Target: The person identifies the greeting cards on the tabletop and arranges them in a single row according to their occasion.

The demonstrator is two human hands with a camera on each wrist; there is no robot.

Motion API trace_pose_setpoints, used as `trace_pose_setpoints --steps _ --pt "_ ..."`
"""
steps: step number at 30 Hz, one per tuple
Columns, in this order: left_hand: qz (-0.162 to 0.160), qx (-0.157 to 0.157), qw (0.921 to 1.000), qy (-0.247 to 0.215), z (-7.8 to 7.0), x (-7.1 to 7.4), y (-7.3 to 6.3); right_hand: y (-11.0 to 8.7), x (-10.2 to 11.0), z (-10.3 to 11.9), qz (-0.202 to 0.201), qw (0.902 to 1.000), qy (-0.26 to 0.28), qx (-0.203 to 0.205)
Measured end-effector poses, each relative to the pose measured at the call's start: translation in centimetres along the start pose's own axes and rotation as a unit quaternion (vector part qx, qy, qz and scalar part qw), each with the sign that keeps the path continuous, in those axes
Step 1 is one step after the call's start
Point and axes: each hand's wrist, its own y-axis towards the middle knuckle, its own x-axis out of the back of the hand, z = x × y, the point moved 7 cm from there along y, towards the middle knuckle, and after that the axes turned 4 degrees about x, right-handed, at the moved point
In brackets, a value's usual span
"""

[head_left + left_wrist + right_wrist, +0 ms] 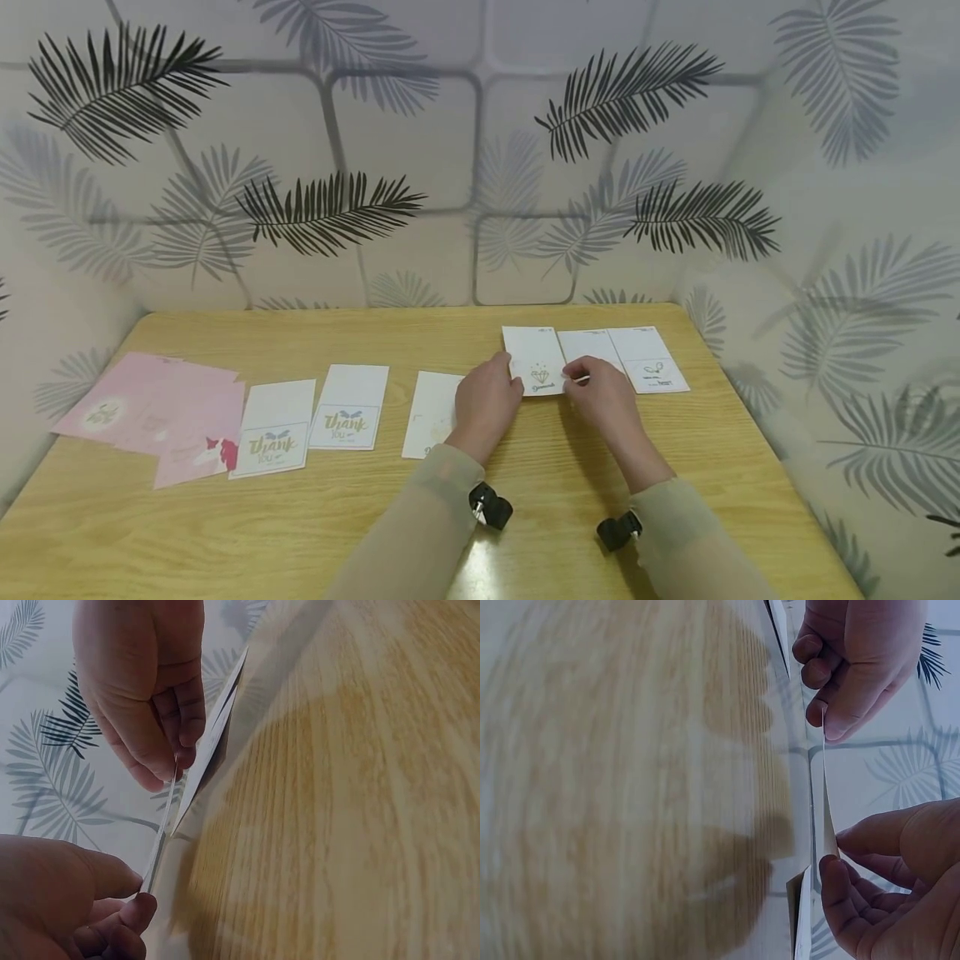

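A white card (528,346) with a gold diamond drawing is held between both hands at the back of the table. My left hand (487,406) pinches its left edge between thumb and fingers. At the opposite edge, the thumb and fingertips of my right hand (606,400) pinch the card near its lower corner. Both wrist views show the card edge-on, lifted off the wood. Just right of it lie two more white cards, one (588,344) partly covered by the right hand and one (647,343) with a small green drawing.
Left of the left hand lies a white card (430,412), partly hidden by it. Further left are two "Thank you" cards (279,402) (358,383) and several overlapping pink cards (198,417). Patterned walls (420,258) border the wooden table (300,533) at the back and sides.
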Motion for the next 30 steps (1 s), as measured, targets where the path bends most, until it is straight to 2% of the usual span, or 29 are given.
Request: trace_pose_setpoints --steps 6,8,13,14,15,17,20,21,24,27,30 --pt "-0.017 -0.006 0.9998 0.011 2.6 -4.0 2.4 -0.1 -0.2 0.1 0.005 0.9999 -0.008 -0.012" --pt "-0.018 -0.005 0.9997 0.013 3.0 -4.5 2.8 -0.1 -0.2 0.1 0.007 0.9999 -0.007 -0.014" --pt "0.007 0.014 0.9998 0.012 1.1 -1.8 1.0 -0.2 -0.2 0.0 0.009 0.9998 -0.004 -0.015" --pt "0.002 0.009 0.9999 0.012 1.1 -2.0 0.9 -0.2 -0.2 0.0 0.01 0.9998 -0.003 -0.015" --pt "0.006 0.013 0.9999 0.009 0.8 -1.4 0.6 -0.2 -0.2 0.0 0.01 0.9998 -0.001 -0.015" --pt "0.005 0.012 0.9999 0.005 0.9 -1.5 0.6 -0.3 -0.1 0.1 0.01 0.9999 0.001 -0.014" --pt "-0.008 0.007 0.9998 0.014 1.7 -2.7 1.4 -0.4 -0.1 0.2 0.01 0.9999 0.002 -0.013" --pt "-0.002 0.013 0.9998 0.014 1.3 -2.2 1.3 -0.4 0.0 0.3 0.01 0.9999 0.002 -0.013" --pt "-0.006 0.014 0.9997 0.02 1.4 -2.4 1.3 -0.5 0.1 0.3 0.01 0.9998 -0.001 -0.015" --pt "0.005 0.022 0.9995 0.023 0.7 -1.4 0.7 -0.5 0.1 0.4 0.01 0.9998 -0.006 -0.016" --pt "0.012 0.03 0.9987 0.04 0.3 -1.3 0.5 -0.5 0.0 0.4 0.013 0.9998 -0.009 -0.015"
